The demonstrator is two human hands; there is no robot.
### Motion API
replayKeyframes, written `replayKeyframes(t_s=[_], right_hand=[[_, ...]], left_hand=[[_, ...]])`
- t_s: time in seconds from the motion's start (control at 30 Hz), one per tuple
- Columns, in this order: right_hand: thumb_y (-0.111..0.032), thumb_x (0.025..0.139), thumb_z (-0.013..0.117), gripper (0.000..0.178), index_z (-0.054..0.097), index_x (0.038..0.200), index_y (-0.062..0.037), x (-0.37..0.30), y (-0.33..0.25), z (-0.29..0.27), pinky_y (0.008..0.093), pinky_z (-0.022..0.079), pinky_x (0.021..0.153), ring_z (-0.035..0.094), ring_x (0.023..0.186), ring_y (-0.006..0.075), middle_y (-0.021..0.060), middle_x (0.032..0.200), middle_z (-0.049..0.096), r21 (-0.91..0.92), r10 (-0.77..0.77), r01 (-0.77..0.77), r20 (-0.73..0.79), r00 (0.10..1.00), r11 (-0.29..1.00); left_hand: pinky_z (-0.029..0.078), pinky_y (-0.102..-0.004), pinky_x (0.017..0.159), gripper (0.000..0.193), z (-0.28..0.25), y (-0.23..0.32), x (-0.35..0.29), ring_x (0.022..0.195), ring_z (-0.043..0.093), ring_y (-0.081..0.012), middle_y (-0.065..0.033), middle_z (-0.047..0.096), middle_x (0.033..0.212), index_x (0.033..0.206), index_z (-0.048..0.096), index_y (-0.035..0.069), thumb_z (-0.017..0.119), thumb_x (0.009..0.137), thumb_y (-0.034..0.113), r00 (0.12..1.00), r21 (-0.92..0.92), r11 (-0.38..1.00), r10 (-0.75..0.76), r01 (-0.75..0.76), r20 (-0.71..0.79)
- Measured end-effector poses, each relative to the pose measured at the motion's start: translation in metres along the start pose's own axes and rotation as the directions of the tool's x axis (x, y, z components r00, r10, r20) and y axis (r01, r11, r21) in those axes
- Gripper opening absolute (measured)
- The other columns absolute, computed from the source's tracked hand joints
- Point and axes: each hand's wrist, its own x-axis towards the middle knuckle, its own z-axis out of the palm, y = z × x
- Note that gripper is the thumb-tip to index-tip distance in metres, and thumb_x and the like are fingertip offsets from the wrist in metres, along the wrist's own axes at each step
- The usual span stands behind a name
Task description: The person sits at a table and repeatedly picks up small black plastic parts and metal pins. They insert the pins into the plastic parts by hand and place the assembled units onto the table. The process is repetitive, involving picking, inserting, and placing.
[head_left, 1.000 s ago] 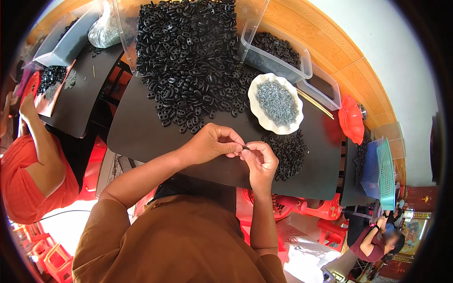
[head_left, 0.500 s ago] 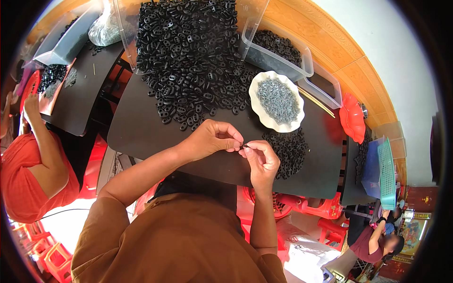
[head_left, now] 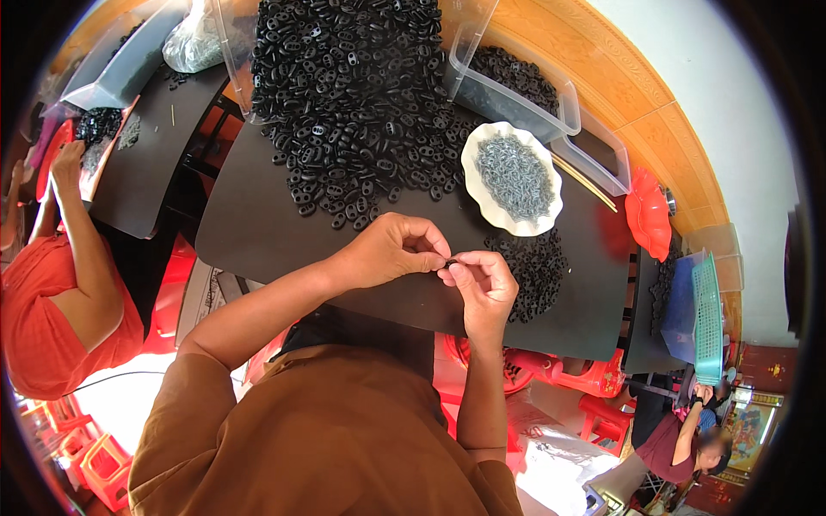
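Observation:
Above the front part of the dark table (head_left: 249, 215), my left hand (head_left: 391, 252) and my right hand (head_left: 483, 291) meet fingertip to fingertip. Both are closed in a pinch on one small black piece (head_left: 449, 263), mostly covered by the fingers. Beyond them spreads a big heap of black oval pieces with two holes (head_left: 353, 112). A white scalloped dish (head_left: 471, 196) of small, shiny, greyish parts (head_left: 514, 176) lies past my right hand. Beside that hand is a pile of smaller black pieces (head_left: 538, 275).
A clear bin (head_left: 508, 107) with black pieces and two thin sticks (head_left: 585, 182) lie at the far right, near a red scalloped dish (head_left: 647, 213). A teal basket (head_left: 707, 318) stands further right. At left, a person in red (head_left: 69, 314) works at another table (head_left: 159, 163).
Both hands stay together on the small black piece, with the fingers closing in slightly. The view has shifted a little. The person at left has moved an arm.

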Motion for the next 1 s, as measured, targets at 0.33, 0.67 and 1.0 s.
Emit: replayKeyframes(t_s=[0.33,0.67,1.0], right_hand=[[0.01,0.091,0.065,0.011,0.062,0.099,0.0041,-0.0015,0.0014,0.0018,0.0266,0.056,0.076,0.068,0.083,0.0145,0.0089,0.093,0.067,-0.042,-0.05,0.052,0.055,0.997,0.998],[0.012,0.087,0.065,0.011,0.063,0.094,0.0038,-0.001,0.007,0.0028,0.0261,0.056,0.076,0.068,0.083,0.0138,0.0092,0.091,0.068,-0.18,-0.144,0.157,0.081,0.986,0.971],[0.01,0.084,0.068,0.01,0.064,0.087,0.0015,-0.0014,0.0059,0.0035,0.0253,0.057,0.07,0.07,0.077,0.0131,0.0072,0.082,0.07,-0.321,-0.18,0.203,0.101,0.979,0.925]], left_hand=[[0.056,-0.0253,0.082,0.008,0.0002,0.0006,-0.0013,0.087,0.067,-0.0089,-0.0037,0.071,0.093,0.098,0.07,0.0,0.071,0.09,0.001,0.999,0.117,0.993,0.035,-0.03,-0.034],[0.057,-0.0258,0.074,0.009,-0.0011,0.0032,-0.0039,0.083,0.068,-0.0096,-0.0044,0.073,0.091,0.096,0.071,0.001,0.073,0.087,0.0,0.98,0.35,0.922,0.192,-0.163,-0.048],[0.059,-0.0279,0.075,0.014,-0.0018,0.0069,-0.0045,0.082,0.072,-0.0134,-0.0078,0.074,0.09,0.098,0.073,-0.001,0.072,0.085,-0.003,0.986,0.372,0.915,0.166,-0.154,-0.002]])
